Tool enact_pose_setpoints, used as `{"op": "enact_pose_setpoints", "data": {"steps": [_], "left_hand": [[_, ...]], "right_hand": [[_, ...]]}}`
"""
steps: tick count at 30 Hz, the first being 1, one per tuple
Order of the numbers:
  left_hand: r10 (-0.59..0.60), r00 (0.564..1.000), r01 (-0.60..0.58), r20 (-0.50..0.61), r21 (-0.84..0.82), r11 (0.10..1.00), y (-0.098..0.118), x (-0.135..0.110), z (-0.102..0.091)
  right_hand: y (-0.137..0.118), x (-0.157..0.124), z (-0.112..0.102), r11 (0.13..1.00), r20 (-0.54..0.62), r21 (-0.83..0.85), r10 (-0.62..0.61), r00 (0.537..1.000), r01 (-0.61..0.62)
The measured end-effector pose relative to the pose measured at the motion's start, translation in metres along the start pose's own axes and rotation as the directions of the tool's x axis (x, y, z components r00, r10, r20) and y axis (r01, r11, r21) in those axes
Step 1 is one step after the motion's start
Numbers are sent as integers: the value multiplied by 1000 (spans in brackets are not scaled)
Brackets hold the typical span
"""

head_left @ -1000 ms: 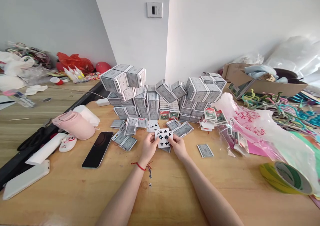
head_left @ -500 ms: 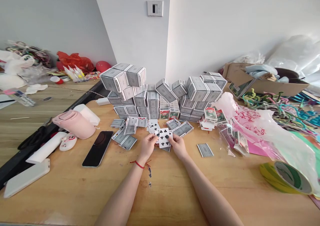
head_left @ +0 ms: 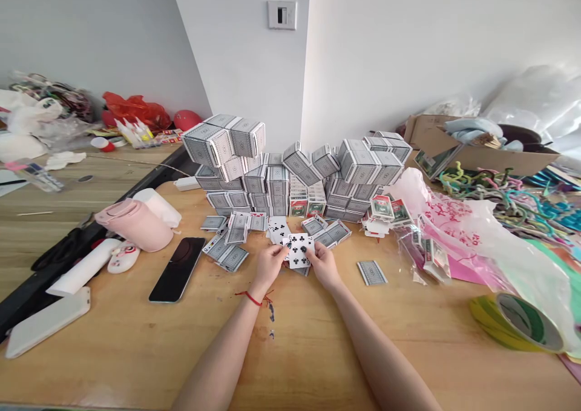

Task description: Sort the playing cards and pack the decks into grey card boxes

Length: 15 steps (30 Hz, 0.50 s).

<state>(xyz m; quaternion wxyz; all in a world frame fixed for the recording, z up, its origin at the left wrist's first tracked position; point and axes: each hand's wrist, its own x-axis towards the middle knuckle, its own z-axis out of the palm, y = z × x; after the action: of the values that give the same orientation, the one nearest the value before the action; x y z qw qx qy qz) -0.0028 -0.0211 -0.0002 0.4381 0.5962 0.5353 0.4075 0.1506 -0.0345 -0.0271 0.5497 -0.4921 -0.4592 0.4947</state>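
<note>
My left hand (head_left: 271, 267) and my right hand (head_left: 325, 266) pinch playing cards (head_left: 298, 255) between thumbs and fingers, above the middle of the table. The front card is a six of clubs, face toward me; a card edge peeks out behind it. Just beyond lie loose club cards (head_left: 277, 228), face up. Left of them are folded cards (head_left: 230, 255) with grey patterned backs. A single folded card piece (head_left: 371, 273) lies face down to the right. Behind stands a structure of card-covered blocks (head_left: 278, 190), stacked several high on both sides.
A black phone (head_left: 177, 270), a pink tumbler (head_left: 136, 223) and a white power bank (head_left: 49, 323) lie on the left. Right are card boxes (head_left: 382, 207), a plastic bag (head_left: 463, 220), a tape roll (head_left: 517, 321) and coloured pipe cleaners (head_left: 494, 187). A cardboard box (head_left: 481, 154) sits behind.
Both hands keep hold of the cards in nearly the same place. The card behind the six of clubs shows slightly less on the left. Nothing else has visibly moved.
</note>
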Motion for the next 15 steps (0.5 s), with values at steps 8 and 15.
{"op": "enact_pose_setpoints", "data": {"steps": [8,15], "left_hand": [[-24,1000,25,6,-160,987,-3,2,0],[18,999,-21,-34,-82,996,-1,2,-3]], "right_hand": [[-3,-1,3,997,34,63,30,999,-32],[-4,-1,4,999,24,-1,33,999,-33]]}}
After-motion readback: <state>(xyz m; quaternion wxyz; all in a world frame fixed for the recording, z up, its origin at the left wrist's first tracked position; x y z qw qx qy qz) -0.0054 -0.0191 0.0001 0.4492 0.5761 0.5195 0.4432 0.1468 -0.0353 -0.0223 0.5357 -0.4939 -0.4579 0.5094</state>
